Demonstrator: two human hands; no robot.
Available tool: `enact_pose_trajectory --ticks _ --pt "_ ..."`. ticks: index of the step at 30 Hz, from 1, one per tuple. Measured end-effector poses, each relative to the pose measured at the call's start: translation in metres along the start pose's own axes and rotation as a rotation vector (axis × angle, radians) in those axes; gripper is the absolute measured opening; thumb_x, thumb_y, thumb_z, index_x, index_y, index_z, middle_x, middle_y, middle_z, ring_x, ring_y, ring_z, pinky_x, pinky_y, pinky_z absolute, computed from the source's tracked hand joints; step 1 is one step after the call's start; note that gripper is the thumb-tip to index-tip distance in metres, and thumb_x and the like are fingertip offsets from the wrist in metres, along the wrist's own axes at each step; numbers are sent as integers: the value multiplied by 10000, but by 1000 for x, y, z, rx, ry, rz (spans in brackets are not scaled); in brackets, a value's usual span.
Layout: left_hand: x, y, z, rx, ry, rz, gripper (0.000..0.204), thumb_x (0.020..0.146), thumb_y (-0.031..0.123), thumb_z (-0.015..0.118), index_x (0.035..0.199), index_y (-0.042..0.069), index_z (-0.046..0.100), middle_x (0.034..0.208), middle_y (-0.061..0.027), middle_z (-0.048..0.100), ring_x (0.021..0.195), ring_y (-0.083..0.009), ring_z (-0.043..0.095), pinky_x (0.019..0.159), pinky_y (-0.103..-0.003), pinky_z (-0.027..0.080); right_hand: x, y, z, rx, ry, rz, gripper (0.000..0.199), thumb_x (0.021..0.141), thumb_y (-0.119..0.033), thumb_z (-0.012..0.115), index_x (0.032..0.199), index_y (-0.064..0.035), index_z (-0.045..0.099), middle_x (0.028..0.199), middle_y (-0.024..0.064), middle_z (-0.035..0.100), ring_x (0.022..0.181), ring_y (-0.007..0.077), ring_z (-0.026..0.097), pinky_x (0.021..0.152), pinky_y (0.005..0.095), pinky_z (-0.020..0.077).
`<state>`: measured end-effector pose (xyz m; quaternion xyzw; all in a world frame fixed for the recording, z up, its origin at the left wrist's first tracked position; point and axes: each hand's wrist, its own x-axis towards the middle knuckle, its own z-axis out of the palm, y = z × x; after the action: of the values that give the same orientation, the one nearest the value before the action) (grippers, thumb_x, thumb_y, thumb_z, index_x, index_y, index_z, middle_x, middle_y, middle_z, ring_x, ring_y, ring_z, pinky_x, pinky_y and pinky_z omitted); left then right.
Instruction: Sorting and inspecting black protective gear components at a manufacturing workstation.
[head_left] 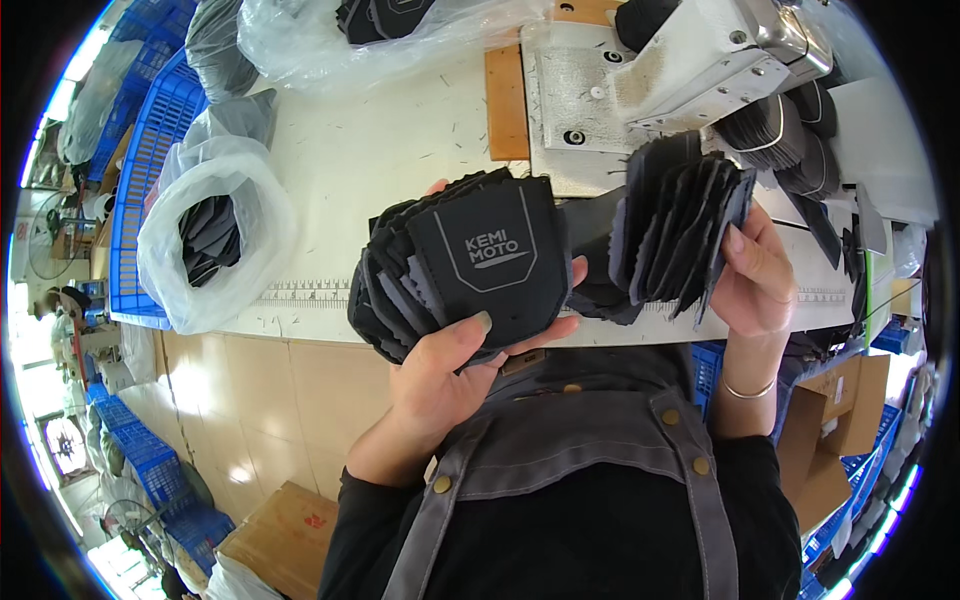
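My left hand [450, 365] is closed round a thick stack of black fabric patches [500, 235]; the front one faces up with light outline stitching and a printed mark. Its thumb presses on the front patch's lower edge. My right hand [757, 275] grips a second bundle of dark fabric pieces [680, 225], their rough edges fanned out, thumb on the right side. A dark piece shows between the two stacks, and I cannot tell which one it belongs to. Both stacks are held over the near edge of the white work table [330, 200].
A sewing machine [690, 70] stands at the far right, with bundled dark pieces [775, 135] beside it. At left, a clear bag [265, 260] holds dark pieces, next to a blue crate [150, 190]. Another plastic bag [300, 40] lies at the back. Cardboard boxes [285, 535] sit below.
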<state>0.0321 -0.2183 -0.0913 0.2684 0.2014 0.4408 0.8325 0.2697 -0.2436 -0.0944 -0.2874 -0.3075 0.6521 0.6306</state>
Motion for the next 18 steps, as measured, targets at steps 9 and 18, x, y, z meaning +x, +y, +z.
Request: enact_pose_trajectory --ticks 9,18 --pt "-2 -2 2 -11 20 26 623 763 120 421 1312 -36 174 1309 -235 299 1206 -480 249 941 -557 334 -1 1 1 39 31 7 378 819 -72 533 1128 97 395 1028 167 551 923 221 569 834 321 447" --pt "-1 -1 2 -5 -5 53 633 749 84 422 1316 -34 166 1312 -229 299 1196 -496 252 943 -554 334 0 0 -1 51 33 7 392 828 -94 534 1132 107 391 1042 177 547 932 230 567 839 331 445"
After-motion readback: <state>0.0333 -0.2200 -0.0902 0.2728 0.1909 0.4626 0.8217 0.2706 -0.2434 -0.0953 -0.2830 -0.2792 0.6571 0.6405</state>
